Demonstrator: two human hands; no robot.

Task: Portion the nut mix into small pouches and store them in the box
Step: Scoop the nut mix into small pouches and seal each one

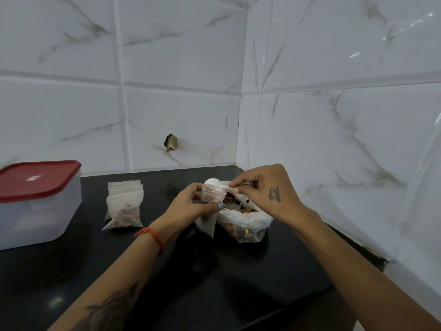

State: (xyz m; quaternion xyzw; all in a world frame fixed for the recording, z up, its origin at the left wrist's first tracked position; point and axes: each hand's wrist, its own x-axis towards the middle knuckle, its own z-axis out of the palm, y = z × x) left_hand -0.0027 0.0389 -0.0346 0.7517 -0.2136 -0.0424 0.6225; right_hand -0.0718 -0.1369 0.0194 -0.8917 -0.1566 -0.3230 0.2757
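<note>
Head view: left hand (191, 201) grips a small pouch (210, 199) open, while right hand (265, 187) pinches a white spoon (216, 183) tipped over its mouth, above the big bag of nut mix (245, 223). Filled pouches (124, 206) wait beside the box (35, 206), its red lid on. Judging by this, portioning is midway and storing hasn't begun.

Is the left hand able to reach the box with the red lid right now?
Probably not yet: the left hand is busy holding a small pouch open. The counter toward the box looks free.
</note>
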